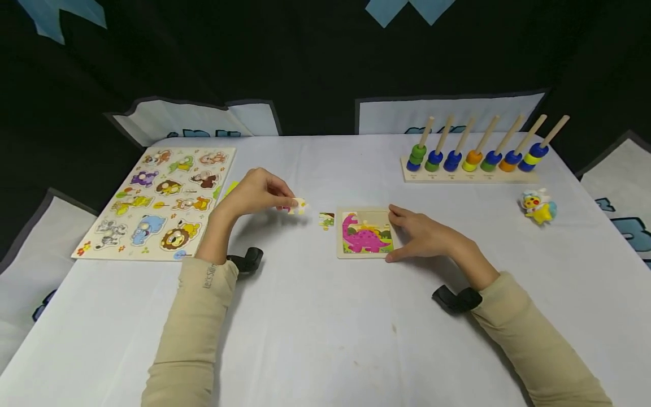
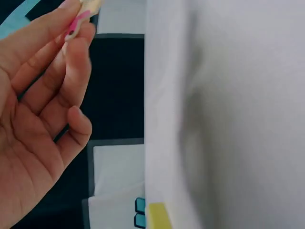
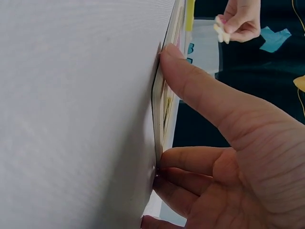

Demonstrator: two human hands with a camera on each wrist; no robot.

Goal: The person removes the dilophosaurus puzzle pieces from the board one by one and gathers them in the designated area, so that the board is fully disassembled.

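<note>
In the head view my left hand (image 1: pixel 256 192) is left of centre above the white table, pinching a jigsaw piece (image 1: pixel 299 206) with pink and pale yellow on it. The left wrist view shows that piece (image 2: pixel 78 21) between thumb and fingertips. My right hand (image 1: pixel 424 234) grips the right edge of a small wooden puzzle frame (image 1: pixel 339 233), thumb near its lower corner and fingers at the upper one. A pink dinosaur picture (image 1: pixel 366 238) fills much of the frame; bare wood shows at its top. A loose jigsaw piece (image 1: pixel 326 220) lies just left of the frame.
A wooden animal puzzle board (image 1: pixel 152 203) lies at the left, with a yellow item (image 1: pixel 231 187) by its edge, partly behind my left hand. A bead-and-peg counting stand (image 1: pixel 473 176) is at the back right. A small yellow figurine (image 1: pixel 538 206) lies in front of it.
</note>
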